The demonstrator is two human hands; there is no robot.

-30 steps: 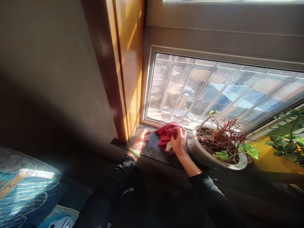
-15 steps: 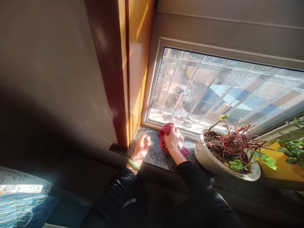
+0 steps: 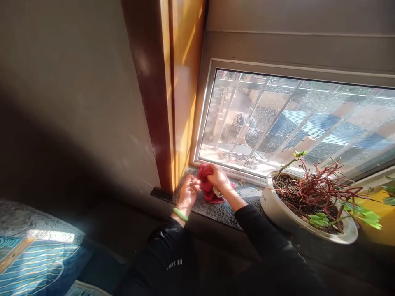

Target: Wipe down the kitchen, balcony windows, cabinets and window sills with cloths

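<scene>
Over the speckled stone sill (image 3: 212,209), my right hand (image 3: 218,180) grips a crumpled red cloth (image 3: 210,190), whose lower end rests against the stone. Something pale shows under the fingers, too small to name. Just left of the cloth is my left hand (image 3: 187,192), palm turned up and fingers curled around dry brown plant bits (image 3: 194,185). The two hands nearly meet. A green bangle (image 3: 180,214) circles the left wrist.
A white oval pot (image 3: 305,224) with red-stemmed plants (image 3: 324,185) stands to the right, near a yellow planter (image 3: 373,213). Behind the sill is a framed window (image 3: 277,119). An orange wooden post (image 3: 183,102) rises at the left. Patterned blue fabric (image 3: 40,263) lies lower left.
My right hand has moved left with the red cloth, close to my left hand. A small brown bit now shows on the sill where the cloth was. The view has shifted slightly.
</scene>
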